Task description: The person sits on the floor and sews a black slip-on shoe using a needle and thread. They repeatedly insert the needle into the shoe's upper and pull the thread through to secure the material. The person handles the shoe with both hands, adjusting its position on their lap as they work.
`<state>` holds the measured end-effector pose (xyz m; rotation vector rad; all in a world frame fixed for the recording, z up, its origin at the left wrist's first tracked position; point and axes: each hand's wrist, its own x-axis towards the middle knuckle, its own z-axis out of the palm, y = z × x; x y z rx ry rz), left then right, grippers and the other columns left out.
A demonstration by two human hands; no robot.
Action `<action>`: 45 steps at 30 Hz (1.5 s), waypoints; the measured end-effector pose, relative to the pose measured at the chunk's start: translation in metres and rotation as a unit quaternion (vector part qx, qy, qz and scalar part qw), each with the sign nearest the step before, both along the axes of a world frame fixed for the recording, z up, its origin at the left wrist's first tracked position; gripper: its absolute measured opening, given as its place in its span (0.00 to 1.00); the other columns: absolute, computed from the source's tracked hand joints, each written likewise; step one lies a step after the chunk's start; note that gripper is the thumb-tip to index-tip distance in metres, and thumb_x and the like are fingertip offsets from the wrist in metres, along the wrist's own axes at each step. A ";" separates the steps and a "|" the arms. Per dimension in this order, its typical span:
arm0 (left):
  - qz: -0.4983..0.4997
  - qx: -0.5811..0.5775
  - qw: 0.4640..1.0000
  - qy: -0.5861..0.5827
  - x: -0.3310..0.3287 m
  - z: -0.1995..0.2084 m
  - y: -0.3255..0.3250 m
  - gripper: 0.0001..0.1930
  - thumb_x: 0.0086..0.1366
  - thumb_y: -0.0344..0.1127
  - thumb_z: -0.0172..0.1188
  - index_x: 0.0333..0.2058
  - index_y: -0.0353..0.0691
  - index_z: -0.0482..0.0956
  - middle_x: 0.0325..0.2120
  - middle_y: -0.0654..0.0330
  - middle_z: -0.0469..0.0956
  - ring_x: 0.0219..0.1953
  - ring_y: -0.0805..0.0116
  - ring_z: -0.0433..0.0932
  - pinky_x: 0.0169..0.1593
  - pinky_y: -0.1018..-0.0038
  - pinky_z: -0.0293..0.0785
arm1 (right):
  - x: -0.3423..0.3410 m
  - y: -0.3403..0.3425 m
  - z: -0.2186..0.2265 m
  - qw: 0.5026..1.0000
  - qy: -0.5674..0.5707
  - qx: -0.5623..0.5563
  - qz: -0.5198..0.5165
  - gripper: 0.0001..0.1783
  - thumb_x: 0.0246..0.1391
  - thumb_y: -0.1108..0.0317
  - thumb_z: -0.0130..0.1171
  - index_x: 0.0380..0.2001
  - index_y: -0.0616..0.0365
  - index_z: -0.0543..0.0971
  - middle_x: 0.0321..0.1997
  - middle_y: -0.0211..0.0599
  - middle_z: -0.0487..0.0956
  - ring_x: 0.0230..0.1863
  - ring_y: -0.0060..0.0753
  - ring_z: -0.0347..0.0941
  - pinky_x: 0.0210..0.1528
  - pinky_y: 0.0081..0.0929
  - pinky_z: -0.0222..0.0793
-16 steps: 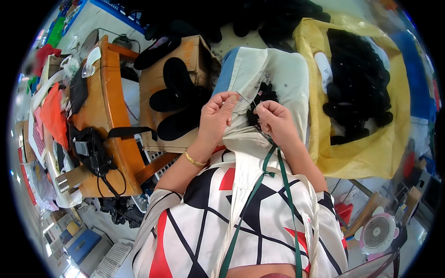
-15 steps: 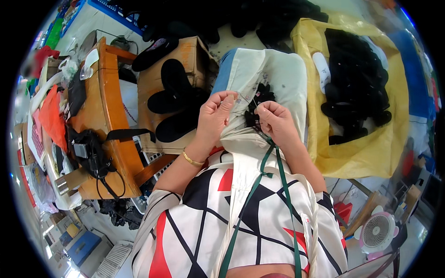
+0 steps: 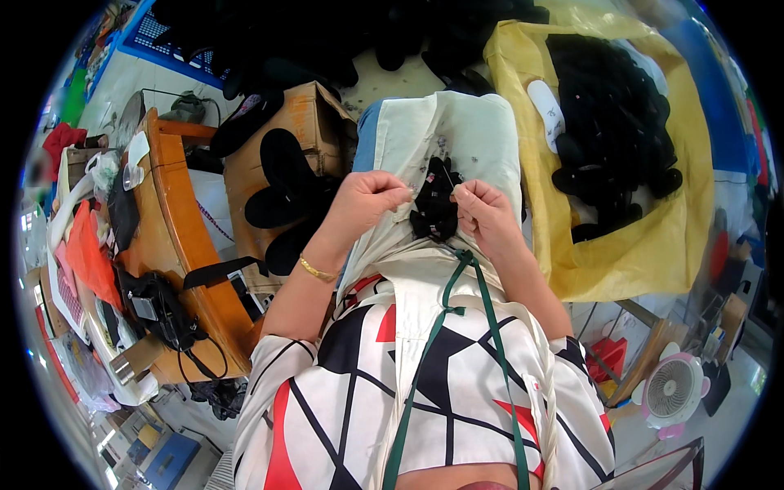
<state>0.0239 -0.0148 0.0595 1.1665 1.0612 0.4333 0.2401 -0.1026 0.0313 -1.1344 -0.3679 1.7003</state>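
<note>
Over my lap both hands face each other with the fingertips pinched. The fingers of my left hand (image 3: pixel 371 200) are closed at the left of a small black fabric piece (image 3: pixel 435 204); whatever they pinch is too fine to make out. At that piece's right edge, my right hand (image 3: pixel 483 214) is closed on a thin needle (image 3: pixel 447 175), which slants up from the fingertips. Small pale and pinkish bits show on the black cloth. Beneath it a cream apron (image 3: pixel 482 122) is spread across my knees, dotted with dark specks and scraps.
On the left a cardboard box (image 3: pixel 306 106) carries several black shoe-shaped pieces (image 3: pixel 286 159), beside an orange wooden chair (image 3: pixel 184 220). At the right stands a yellow sack (image 3: pixel 653 261) filled with black pieces. More black pieces heap up beyond my knees, near a blue crate (image 3: pixel 163 45).
My left hand has drawn left and lower, away from the right hand, leaving a wider gap. The black fabric piece shows more fully now. The whole view has shifted slightly.
</note>
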 end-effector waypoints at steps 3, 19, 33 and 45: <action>0.103 -0.121 0.984 -0.085 -0.024 -0.016 0.012 0.04 0.63 0.30 0.63 0.31 0.36 0.82 0.17 0.70 0.74 0.14 0.85 0.62 0.18 0.85 0.58 | 0.002 0.002 -0.003 1.000 0.006 0.005 -0.022 0.10 0.65 0.65 0.59 0.34 0.60 0.76 0.20 0.22 0.67 0.18 0.13 0.56 0.20 0.15 0.50; 0.077 -0.184 0.970 -0.139 0.018 -0.017 -0.025 0.08 0.74 0.38 0.52 0.37 0.41 0.74 0.29 0.59 0.79 0.18 0.80 0.71 0.21 0.79 0.73 | -0.017 0.010 0.009 0.994 -0.094 0.015 0.060 0.10 0.66 0.62 0.58 0.35 0.58 0.76 0.21 0.21 0.70 0.18 0.11 0.61 0.19 0.14 0.54; 0.057 -0.155 0.967 -0.196 0.013 -0.006 -0.034 0.08 0.72 0.35 0.57 0.38 0.38 0.79 0.23 0.68 0.74 0.19 0.83 0.67 0.24 0.84 0.68 | -0.018 0.002 -0.001 0.977 0.207 -0.025 0.034 0.06 0.68 0.63 0.53 0.39 0.52 0.71 0.21 0.21 0.66 0.19 0.14 0.59 0.20 0.13 0.52; 0.014 -0.077 0.992 -0.098 0.011 0.004 -0.041 0.06 0.68 0.32 0.61 0.41 0.38 0.83 0.33 0.67 0.83 0.21 0.87 0.63 0.24 0.88 0.59 | -0.016 -0.002 -0.001 0.964 0.266 -0.002 0.020 0.05 0.67 0.63 0.52 0.39 0.50 0.71 0.17 0.20 0.63 0.16 0.13 0.55 0.16 0.14 0.49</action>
